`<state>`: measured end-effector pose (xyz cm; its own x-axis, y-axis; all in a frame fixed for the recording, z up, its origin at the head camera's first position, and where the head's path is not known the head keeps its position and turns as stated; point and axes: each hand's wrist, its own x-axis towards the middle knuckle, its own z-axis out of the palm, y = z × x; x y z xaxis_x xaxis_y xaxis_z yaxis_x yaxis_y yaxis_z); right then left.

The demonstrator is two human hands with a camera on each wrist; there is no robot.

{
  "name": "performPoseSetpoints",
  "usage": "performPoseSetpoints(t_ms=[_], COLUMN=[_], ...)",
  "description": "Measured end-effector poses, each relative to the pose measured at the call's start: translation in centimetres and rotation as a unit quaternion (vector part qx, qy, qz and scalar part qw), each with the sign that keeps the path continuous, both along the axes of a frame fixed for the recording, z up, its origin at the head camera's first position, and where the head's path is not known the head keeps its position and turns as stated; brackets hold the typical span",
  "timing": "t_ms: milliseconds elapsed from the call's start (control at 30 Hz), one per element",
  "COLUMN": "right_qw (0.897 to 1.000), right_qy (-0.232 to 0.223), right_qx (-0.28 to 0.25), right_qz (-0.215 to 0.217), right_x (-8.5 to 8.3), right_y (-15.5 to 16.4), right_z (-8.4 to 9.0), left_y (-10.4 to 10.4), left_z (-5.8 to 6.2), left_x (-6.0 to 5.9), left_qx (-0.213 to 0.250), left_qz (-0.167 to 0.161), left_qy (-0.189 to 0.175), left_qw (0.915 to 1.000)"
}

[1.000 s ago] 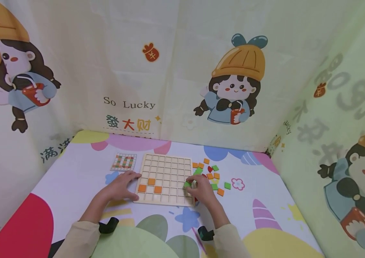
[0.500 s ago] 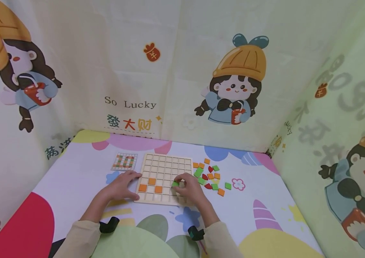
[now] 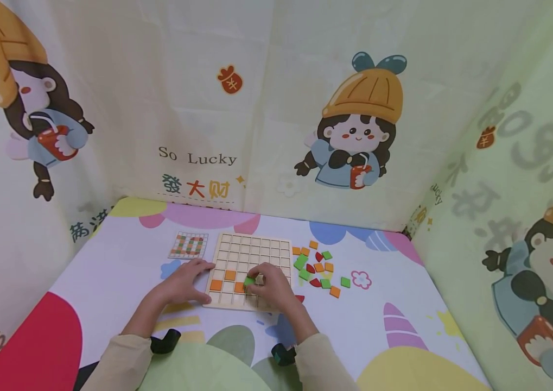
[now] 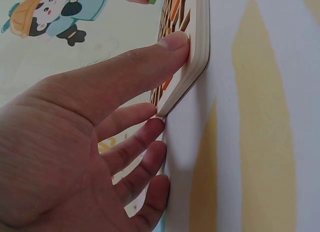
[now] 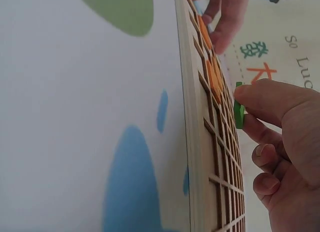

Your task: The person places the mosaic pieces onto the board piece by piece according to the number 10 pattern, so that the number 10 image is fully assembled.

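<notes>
i had the green tile (image 3: 249,281) pinched in my right hand (image 3: 272,283) over the gridded board (image 3: 248,252), the orange tiles (image 3: 230,275) lying between it and my left hand (image 3: 185,283), spread against the board's edge.

Head view downward, wrist views close, board (image 3: 255,251) shared

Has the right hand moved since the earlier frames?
Yes: against the wooden board, the right hand, pinching a green tile, has moved left from the board's right edge toward the orange tiles.
</notes>
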<state>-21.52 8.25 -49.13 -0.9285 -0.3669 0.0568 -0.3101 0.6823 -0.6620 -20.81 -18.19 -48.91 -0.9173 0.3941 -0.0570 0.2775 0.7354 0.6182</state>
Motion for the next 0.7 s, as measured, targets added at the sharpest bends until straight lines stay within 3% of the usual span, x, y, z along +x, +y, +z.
performPoseSetpoints(t_ms=[700], right_qw=[1.0], right_qy=[0.0], right_qx=[0.01], right_qz=[0.025], right_x=[0.5], right_y=[-3.8], right_z=[-0.2], left_y=[-0.1], left_z=[0.1], left_x=[0.0], left_qx=[-0.001], left_qz=[0.003], left_qy=[-0.006], left_qw=[1.0])
